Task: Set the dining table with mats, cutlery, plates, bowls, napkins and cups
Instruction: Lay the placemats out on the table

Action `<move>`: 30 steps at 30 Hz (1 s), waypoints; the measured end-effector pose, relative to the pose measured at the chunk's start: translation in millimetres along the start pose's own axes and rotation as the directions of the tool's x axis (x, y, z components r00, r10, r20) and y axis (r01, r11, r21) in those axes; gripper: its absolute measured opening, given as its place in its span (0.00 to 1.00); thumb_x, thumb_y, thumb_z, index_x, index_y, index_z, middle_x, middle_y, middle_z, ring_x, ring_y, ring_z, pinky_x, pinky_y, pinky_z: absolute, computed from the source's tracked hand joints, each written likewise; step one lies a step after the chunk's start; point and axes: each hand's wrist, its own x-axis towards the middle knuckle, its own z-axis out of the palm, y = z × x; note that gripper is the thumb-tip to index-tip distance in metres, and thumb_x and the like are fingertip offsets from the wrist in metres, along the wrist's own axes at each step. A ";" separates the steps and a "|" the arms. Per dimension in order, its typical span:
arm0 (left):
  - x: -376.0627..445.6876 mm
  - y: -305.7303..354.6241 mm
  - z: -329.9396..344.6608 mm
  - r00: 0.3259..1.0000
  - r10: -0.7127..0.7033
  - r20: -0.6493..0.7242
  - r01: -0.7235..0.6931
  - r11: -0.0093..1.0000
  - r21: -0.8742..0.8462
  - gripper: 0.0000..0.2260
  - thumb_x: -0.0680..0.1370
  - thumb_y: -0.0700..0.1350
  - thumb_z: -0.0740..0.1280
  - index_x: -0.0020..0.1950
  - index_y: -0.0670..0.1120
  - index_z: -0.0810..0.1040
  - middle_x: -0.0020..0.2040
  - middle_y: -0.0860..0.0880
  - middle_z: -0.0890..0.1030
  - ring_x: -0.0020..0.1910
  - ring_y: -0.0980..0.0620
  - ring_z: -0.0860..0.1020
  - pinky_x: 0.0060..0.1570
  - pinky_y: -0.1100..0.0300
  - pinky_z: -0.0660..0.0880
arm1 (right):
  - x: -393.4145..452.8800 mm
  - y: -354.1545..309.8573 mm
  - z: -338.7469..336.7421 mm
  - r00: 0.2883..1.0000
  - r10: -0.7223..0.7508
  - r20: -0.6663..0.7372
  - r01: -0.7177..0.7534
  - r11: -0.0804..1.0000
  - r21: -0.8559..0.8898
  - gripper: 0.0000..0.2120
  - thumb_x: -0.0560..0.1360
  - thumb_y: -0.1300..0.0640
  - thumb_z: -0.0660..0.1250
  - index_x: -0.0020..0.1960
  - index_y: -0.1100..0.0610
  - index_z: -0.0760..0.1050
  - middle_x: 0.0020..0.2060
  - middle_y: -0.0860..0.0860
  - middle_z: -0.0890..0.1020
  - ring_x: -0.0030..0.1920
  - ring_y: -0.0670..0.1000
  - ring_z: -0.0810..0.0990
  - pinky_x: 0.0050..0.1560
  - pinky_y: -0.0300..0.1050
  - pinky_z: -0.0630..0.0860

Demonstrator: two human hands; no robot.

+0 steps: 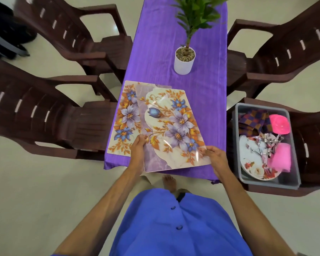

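We pinch the top mat [172,130] at its near corners, left hand [138,148] and right hand [215,157] each gripping an edge. It looks thin, light, glossy and bendy, so we judge edge grips suit it.

Bright, even indoor light; glare streaks the glossy mat [172,130], and wide-angle distortion bends the edges.

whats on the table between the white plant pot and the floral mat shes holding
Nothing: in the head view only bare purple tablecloth separates the white cylindrical plant pot from the glossy floral placemat both hands hold.
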 end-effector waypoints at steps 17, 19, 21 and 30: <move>75.7 77.3 -133.1 0.863 -0.387 0.325 0.446 0.886 -0.127 0.17 0.86 0.51 0.61 0.69 0.44 0.80 0.64 0.43 0.84 0.62 0.43 0.83 0.65 0.46 0.78 | -39.0 7.3 146.8 0.934 0.124 -0.334 -0.127 0.992 0.011 0.07 0.74 0.59 0.73 0.50 0.57 0.88 0.45 0.58 0.88 0.42 0.55 0.85 0.44 0.52 0.84; 80.5 85.4 -140.7 0.852 -0.389 0.351 0.438 0.896 -0.069 0.17 0.87 0.52 0.61 0.68 0.45 0.81 0.62 0.44 0.85 0.61 0.44 0.84 0.63 0.46 0.79 | -40.2 8.3 156.1 0.928 0.124 -0.350 -0.128 0.992 0.010 0.07 0.74 0.57 0.73 0.50 0.56 0.88 0.44 0.56 0.88 0.44 0.56 0.85 0.42 0.49 0.82; 86.6 90.9 -146.7 0.878 -0.356 0.319 0.366 0.930 0.033 0.15 0.87 0.52 0.61 0.64 0.46 0.83 0.59 0.45 0.87 0.57 0.45 0.86 0.61 0.45 0.81 | -41.9 8.8 164.6 0.920 0.130 -0.371 -0.138 0.990 0.005 0.08 0.74 0.56 0.74 0.51 0.56 0.87 0.41 0.54 0.88 0.43 0.55 0.84 0.39 0.46 0.80; 111.7 88.5 -158.1 0.959 0.133 0.252 -0.268 0.718 0.642 0.10 0.84 0.46 0.68 0.50 0.43 0.88 0.43 0.51 0.87 0.42 0.51 0.86 0.46 0.51 0.85 | -46.1 18.5 173.2 0.915 0.206 -0.347 -0.222 0.975 -0.005 0.12 0.72 0.60 0.79 0.54 0.59 0.85 0.43 0.57 0.87 0.42 0.55 0.83 0.42 0.48 0.80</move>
